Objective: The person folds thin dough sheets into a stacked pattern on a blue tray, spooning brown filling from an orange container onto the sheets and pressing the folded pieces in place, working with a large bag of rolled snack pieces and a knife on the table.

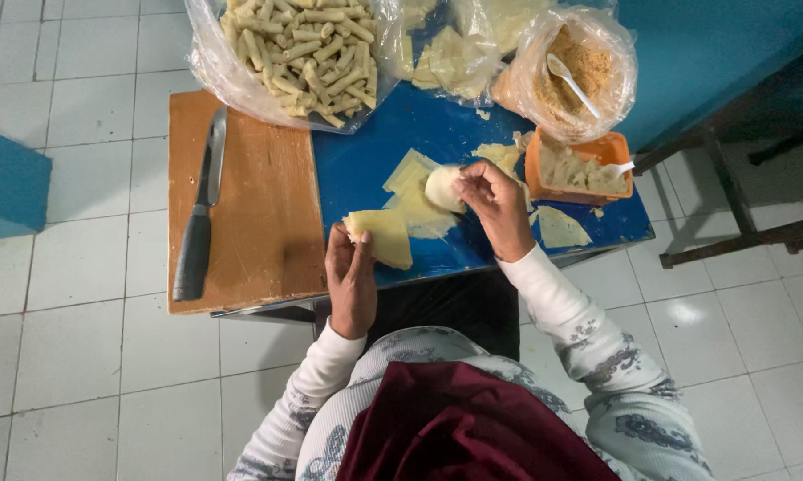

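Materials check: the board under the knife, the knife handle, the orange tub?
Board: looks like wood, matte brown, faint grain and worn patches. Knife: handle looks like dark plastic or rubber, dull and smooth, though that is open; blade is grey metal with a soft sheen. Orange tub: probably plastic, a uniform bright colour with thin moulded walls.

Head view, steeply down, close.
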